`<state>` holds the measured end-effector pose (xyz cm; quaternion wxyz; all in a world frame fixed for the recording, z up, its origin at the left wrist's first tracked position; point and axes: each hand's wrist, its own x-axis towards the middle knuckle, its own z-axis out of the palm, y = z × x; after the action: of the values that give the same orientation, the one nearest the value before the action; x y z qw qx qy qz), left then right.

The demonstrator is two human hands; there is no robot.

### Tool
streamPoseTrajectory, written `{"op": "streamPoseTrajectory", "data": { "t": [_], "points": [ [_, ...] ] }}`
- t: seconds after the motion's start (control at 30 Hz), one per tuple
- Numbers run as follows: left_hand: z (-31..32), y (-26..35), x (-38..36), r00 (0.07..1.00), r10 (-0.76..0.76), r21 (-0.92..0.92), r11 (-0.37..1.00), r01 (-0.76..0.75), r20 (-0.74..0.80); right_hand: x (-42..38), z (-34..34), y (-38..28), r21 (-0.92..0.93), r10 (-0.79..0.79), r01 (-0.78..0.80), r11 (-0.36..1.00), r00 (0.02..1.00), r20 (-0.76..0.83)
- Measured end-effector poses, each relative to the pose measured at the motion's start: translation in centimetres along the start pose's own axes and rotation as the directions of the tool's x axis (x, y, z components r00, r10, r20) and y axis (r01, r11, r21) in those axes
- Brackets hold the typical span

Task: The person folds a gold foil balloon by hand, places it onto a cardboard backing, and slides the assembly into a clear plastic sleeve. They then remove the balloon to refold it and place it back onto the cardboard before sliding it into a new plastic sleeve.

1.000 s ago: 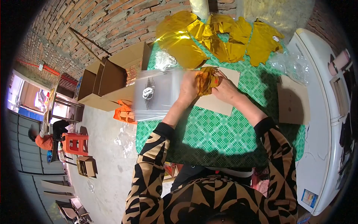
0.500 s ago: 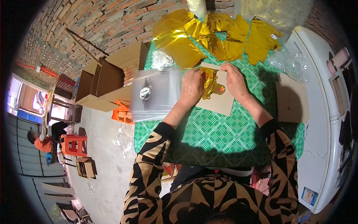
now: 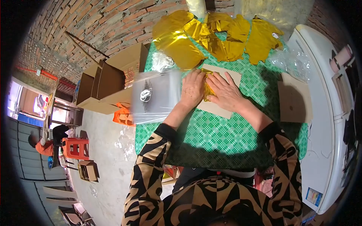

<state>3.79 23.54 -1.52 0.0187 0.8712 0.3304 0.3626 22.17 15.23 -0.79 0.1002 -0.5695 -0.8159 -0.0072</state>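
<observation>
A gold foil balloon (image 3: 207,89), folded small, lies on a beige cardboard sheet (image 3: 217,110), largely covered by my hands. My left hand (image 3: 192,89) rests along its left edge, fingers stretched forward. Across its right side lies my right hand (image 3: 227,92), flat, with the thumb and fingers apart. Larger flat gold foil balloons (image 3: 226,49) are spread at the far side of the table. Left of my left hand is a stack of clear plastic bags (image 3: 160,96) with a bundle of white string (image 3: 145,95) on it.
A green checked cloth (image 3: 211,139) covers the table. Another cardboard piece (image 3: 292,90) and crumpled clear plastic (image 3: 292,62) are at the right, beside a white appliance (image 3: 326,150). Cardboard boxes (image 3: 107,84) stand left. Farther off, a person in orange (image 3: 45,147) sits near a red stool (image 3: 77,148).
My right hand has moved left from the cardboard's far right edge and now lies flat on the folded foil. The foil's loose right part is now under it. My left hand stays beside it.
</observation>
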Motion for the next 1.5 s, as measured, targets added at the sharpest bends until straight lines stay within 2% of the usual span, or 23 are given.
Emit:
{"op": "streamPoseTrajectory", "data": {
  "t": [0.07,0.17,0.23,0.27,0.33,0.37,0.47,0.53,0.73,1.0,1.13,1.17,1.2,1.27,1.3,1.33,1.4,1.47,1.5],
  "points": [
    [-0.8,0.4,0.5,0.998,-0.033,0.0,0.999,0.034,-0.058,0.0,0.5,0.3,-0.016,-0.004,0.003,1.0,0.999,-0.04],
    [-7.5,5.1,2.7,0.988,-0.147,-0.382,0.916,0.122,-0.036,0.2,1.6,0.5,-0.063,-0.037,0.029,0.998,0.991,-0.126],
    [-14.1,10.4,3.7,0.989,-0.092,-0.503,0.864,0.024,-0.112,0.2,2.6,1.0,-0.068,-0.085,0.073,0.995,0.978,-0.19],
    [-17.2,12.7,4.3,0.975,0.077,-0.485,0.857,-0.171,-0.207,0.2,1.5,0.1,-0.028,-0.048,0.044,0.999,0.983,-0.176],
    [-20.8,17.2,2.9,0.934,0.248,-0.476,0.809,-0.345,-0.255,0.2,3.8,1.7,-0.154,-0.17,0.118,0.981,0.908,-0.383],
    [-22.2,19.3,2.0,0.9,0.331,-0.475,0.767,-0.433,-0.285,0.1,2.5,0.7,-0.013,-0.052,0.051,0.999,0.97,-0.236],
    [-26.8,22.6,1.6,0.864,0.498,-0.608,0.665,-0.434,-0.071,-0.3,1.2,0.6,0.025,-0.056,0.062,0.998,0.981,-0.188],
    [-27.2,23.5,1.2,0.868,0.497,-0.63,0.672,-0.389,-0.006,-1.0,0.8,0.5,0.046,-0.04,0.049,0.998,0.984,-0.174],
    [-26.3,24.9,-0.1,0.944,0.315,-0.555,0.771,-0.313,-0.094,0.0,1.2,0.5,0.004,-0.043,0.044,0.999,0.987,-0.152],
    [-26.9,25.0,-1.1,0.975,0.131,-0.501,0.841,-0.205,-0.178,-0.1,0.4,0.1,0.004,-0.022,0.023,1.0,0.996,-0.091],
    [-26.1,20.7,-0.4,0.977,0.193,-0.499,0.841,-0.21,-0.086,0.3,0.9,0.3,0.006,-0.025,0.026,1.0,0.994,-0.111],
    [-24.3,18.5,0.6,0.983,0.175,-0.457,0.872,-0.177,-0.048,0.1,1.1,0.4,0.003,-0.026,0.026,1.0,0.993,-0.113],
    [-22.0,16.1,1.3,0.989,0.15,-0.408,0.902,-0.137,0.0,-0.2,1.0,0.6,-0.004,-0.087,0.088,0.996,0.978,-0.192],
    [-16.4,10.8,1.7,0.992,0.09,-0.322,0.945,-0.056,0.093,-0.1,1.5,0.9,-0.108,-0.143,0.122,0.987,0.967,-0.212],
    [-13.3,8.2,1.4,0.992,0.062,-0.301,0.953,-0.025,0.112,0.1,0.2,0.1,-0.186,-0.076,0.06,0.981,0.994,-0.075],
    [-11.0,6.2,1.1,0.987,0.077,-0.254,0.967,-0.039,0.142,0.3,0.6,0.1,-0.035,-0.042,0.038,0.999,0.989,-0.143],
    [-8.2,4.1,0.2,0.978,0.078,-0.182,0.982,-0.042,0.194,0.1,1.0,0.3,-0.025,-0.063,0.06,0.998,0.982,-0.18],
    [-6.3,3.0,-0.7,0.972,0.05,-0.134,0.991,-0.019,0.229,-0.1,0.2,0.1,-0.025,-0.045,0.043,0.999,0.994,-0.099],
    [-5.3,2.5,-1.4,0.955,0.026,-0.045,0.999,-0.013,0.296,-0.1,-0.1,0.2,-0.027,-0.035,0.033,0.999,0.998,-0.058]
  ]
}}
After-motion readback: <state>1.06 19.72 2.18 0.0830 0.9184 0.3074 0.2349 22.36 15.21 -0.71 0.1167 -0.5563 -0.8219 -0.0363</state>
